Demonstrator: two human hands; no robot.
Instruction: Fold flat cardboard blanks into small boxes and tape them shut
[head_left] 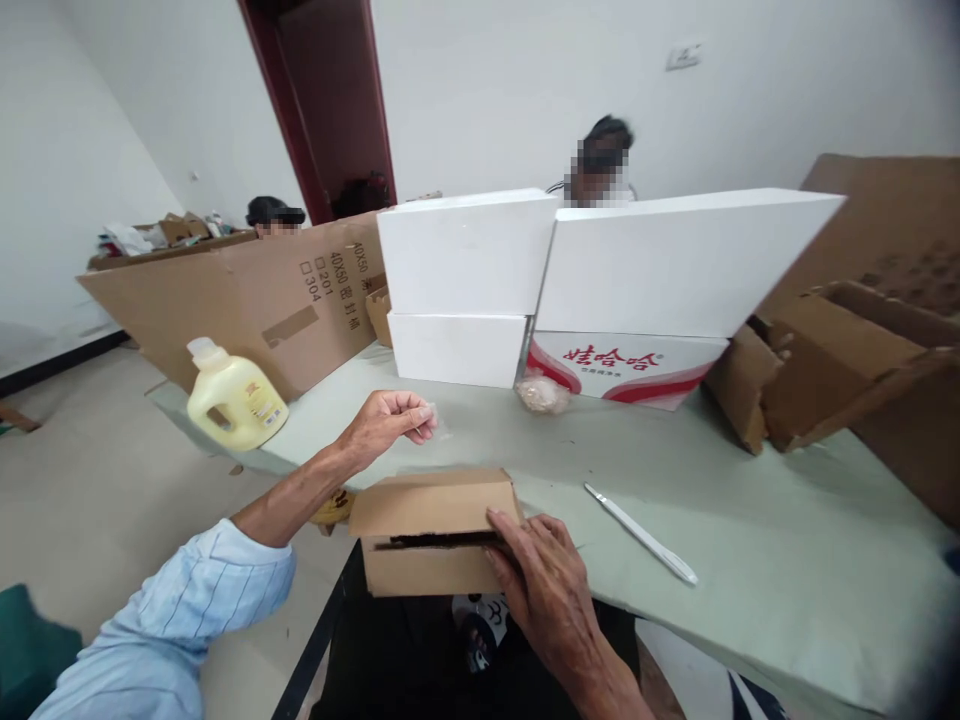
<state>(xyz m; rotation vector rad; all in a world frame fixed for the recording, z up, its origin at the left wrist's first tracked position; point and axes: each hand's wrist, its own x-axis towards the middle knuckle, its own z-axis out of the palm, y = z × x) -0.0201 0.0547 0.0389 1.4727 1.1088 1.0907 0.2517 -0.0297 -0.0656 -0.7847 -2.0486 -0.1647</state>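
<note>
A small brown cardboard box (pixel 435 530) sits at the near edge of the table (pixel 750 540), its lid almost closed with a dark gap along the front. My right hand (pixel 544 585) grips the box's front right corner, fingers at the gap. My left hand (pixel 390 420) is raised just above and behind the box, fingertips pinched on a small clear piece that looks like tape or film (pixel 439 425).
A white knife-like tool (pixel 641 535) lies right of the box. A yellow detergent jug (pixel 234 405) stands at the table's left end. White boxes (pixel 465 285), a red-printed carton (pixel 622 368), a bagged lump (pixel 541 393) and brown cartons (pixel 817 370) line the back. Two people sit behind.
</note>
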